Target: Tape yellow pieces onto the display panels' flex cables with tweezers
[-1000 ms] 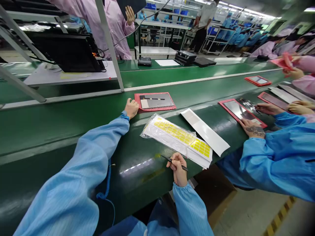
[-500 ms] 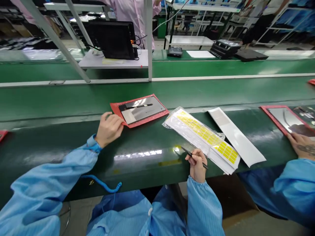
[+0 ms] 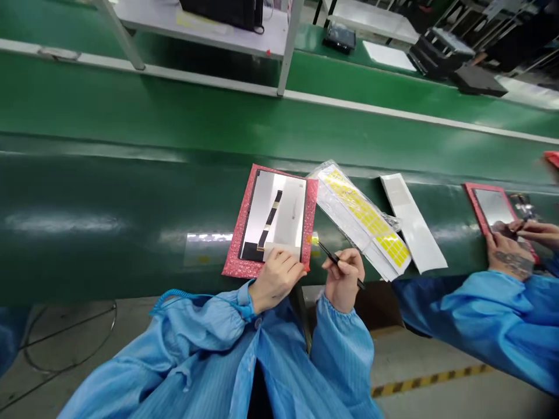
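Note:
A red tray lies at the near edge of the green bench, turned lengthwise toward me. A silver panel with a dark ribbon cable rests in it. My left hand has its fingers curled on the tray's near end, over the panel's lower edge. My right hand is closed round black tweezers, whose tip points at a small yellow piece by the tray's right edge. A clear bag of yellow sticker sheets lies just right of the tray.
A white strip lies beyond the sticker bag. A co-worker's blue-sleeved arms and hands work on another red tray at the right. Metal frame legs, a white shelf and dark devices stand at the back of the green conveyor.
My left hand has drawn the red tray from the belt to the near edge and turned it lengthwise. My right hand with the tweezers has moved close to its right side.

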`<state>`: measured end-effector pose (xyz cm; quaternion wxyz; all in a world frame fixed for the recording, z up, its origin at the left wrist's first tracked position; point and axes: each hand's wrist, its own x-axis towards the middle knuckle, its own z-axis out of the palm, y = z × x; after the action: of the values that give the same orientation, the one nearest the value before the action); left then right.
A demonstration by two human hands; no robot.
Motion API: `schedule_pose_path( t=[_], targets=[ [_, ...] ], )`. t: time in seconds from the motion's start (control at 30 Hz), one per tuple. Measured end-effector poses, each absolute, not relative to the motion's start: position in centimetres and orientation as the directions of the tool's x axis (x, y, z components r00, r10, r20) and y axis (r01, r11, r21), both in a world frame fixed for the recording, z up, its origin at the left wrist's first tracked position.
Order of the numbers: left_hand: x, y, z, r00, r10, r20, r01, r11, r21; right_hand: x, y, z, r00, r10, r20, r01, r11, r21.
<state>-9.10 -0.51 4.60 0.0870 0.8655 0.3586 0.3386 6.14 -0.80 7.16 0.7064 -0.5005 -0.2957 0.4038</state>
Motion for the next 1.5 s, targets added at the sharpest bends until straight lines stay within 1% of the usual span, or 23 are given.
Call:
schedule_pose_path(
  t=[0.17,0.23,0.33,0.47,0.97,1.27,1.5],
  targets=[
    [-12.8,-1.2,5.1,0.385,0.763,0.519,0.514,-0.644,0.566,3.2,-1.8,6.5,0.413,0.91,-0.041,-0.271,0.08,-0.959],
    [-15.3,-1.5,5.0,0.303,0.807,0.507,0.563,-0.581,0.588,2.4,-2.2,5.6,0.365,0.928,-0.076,-0.241,0.015,-0.97],
    [-17.9,-1.9,4.1,0.213,0.847,0.487,0.66,-0.492,0.567,1.3,-2.6,4.5,0.305,0.944,-0.127,-0.176,-0.075,-0.982],
    [-18.7,-2.3,2.8,0.215,0.866,0.452,0.71,-0.456,0.537,0.3,-2.6,4.0,0.261,0.957,-0.128,-0.097,-0.106,-0.99],
    [-18.6,-2.3,2.7,0.236,0.871,0.431,0.715,-0.456,0.53,-0.1,-1.9,4.1,0.18,0.977,-0.116,0.005,-0.119,-0.993],
    [-18.6,-2.3,2.7,0.233,0.882,0.409,0.725,-0.438,0.532,-0.1,-2.0,4.2,0.171,0.977,-0.124,0.06,-0.136,-0.989],
    [-18.6,-2.4,2.8,0.241,0.879,0.41,0.739,-0.441,0.51,0.1,-2.0,4.0,0.171,0.98,-0.104,0.045,-0.113,-0.993]
  ],
)
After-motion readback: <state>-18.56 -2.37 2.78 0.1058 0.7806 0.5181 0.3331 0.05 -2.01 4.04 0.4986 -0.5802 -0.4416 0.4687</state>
